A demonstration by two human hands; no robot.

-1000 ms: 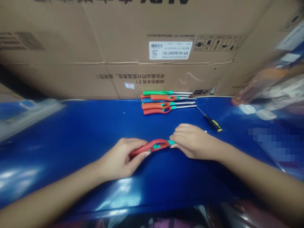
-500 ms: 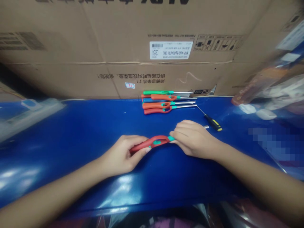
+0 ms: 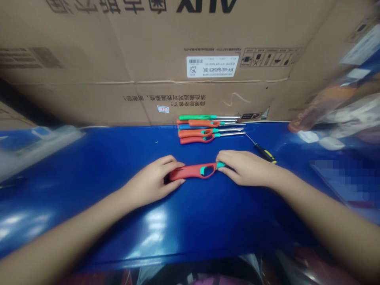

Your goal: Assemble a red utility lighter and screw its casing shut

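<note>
Between my two hands is a red gas lighter (image 3: 190,171) with a green trigger and a green collar, lying sideways over the blue table. My left hand (image 3: 156,178) grips the end of its red handle between thumb and fingers. At the other end, my right hand (image 3: 246,167) is closed around the green collar and hides the metal tube. Farther back lies a stack of several lighters (image 3: 198,132) in green, orange, blue and red, their metal tubes pointing right. A black and yellow screwdriver (image 3: 265,152) rests just beyond my right hand.
A large cardboard box (image 3: 118,59) stands along the back edge of the blue table (image 3: 190,229). Clear plastic packaging (image 3: 38,148) lies at the left. An orange tube-shaped package (image 3: 314,105) and white plastic bags (image 3: 353,118) are at the right.
The red lighter has been turned about its length, so its trigger opening now faces differently and sits nearer my right hand. Its handle is more level, and my left fingers have shifted towards its end.
</note>
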